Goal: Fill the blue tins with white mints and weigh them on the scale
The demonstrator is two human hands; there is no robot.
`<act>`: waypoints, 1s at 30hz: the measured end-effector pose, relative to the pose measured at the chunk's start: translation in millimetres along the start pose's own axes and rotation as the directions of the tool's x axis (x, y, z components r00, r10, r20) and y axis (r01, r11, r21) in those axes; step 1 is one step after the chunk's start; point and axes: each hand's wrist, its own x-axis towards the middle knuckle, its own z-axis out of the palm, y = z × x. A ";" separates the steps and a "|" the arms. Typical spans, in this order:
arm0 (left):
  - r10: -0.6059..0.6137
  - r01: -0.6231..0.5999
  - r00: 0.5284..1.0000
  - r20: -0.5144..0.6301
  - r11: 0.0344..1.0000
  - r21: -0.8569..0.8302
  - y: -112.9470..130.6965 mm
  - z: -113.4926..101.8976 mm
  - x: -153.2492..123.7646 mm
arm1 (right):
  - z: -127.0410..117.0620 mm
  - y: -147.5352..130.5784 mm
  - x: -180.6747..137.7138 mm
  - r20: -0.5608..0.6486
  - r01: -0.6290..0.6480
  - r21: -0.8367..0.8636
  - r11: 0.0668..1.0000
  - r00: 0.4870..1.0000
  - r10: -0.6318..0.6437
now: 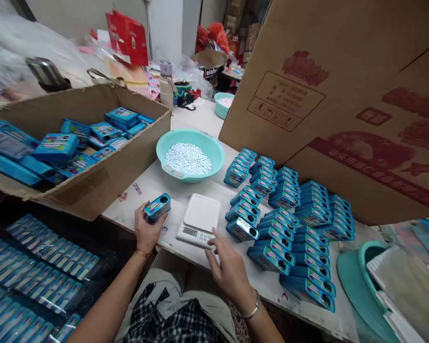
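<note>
My left hand (pixel 148 231) is closed around a blue tin (pixel 158 206) with a dark round spot on its top, held at the table's front edge. Just right of it lies a white digital scale (pixel 200 214) with nothing on its plate. My right hand (pixel 227 262) is at the scale's front right corner, fingers apart and holding nothing; whether a fingertip touches the buttons I cannot tell. Behind the scale, a turquoise basin (pixel 214 150) holds many small pale candies (pixel 188 158). Rows of similar blue tins (pixel 277 233) stand on the right.
An open cardboard box (pixel 93 190) of jumbled blue tins is at the left. More tins (pixel 46 267) fill a dark tray below it. A big carton (pixel 329 109) walls off the back right. A bottle (pixel 166 85) stands behind; a turquoise container (pixel 361 286) is at the right.
</note>
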 end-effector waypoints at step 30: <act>-0.298 0.318 0.944 0.143 0.936 -0.151 12.9 6.5 16.9 | -93.3 42.2 197.6 -0.102 0.240 -0.075 0.968 0.964 -0.247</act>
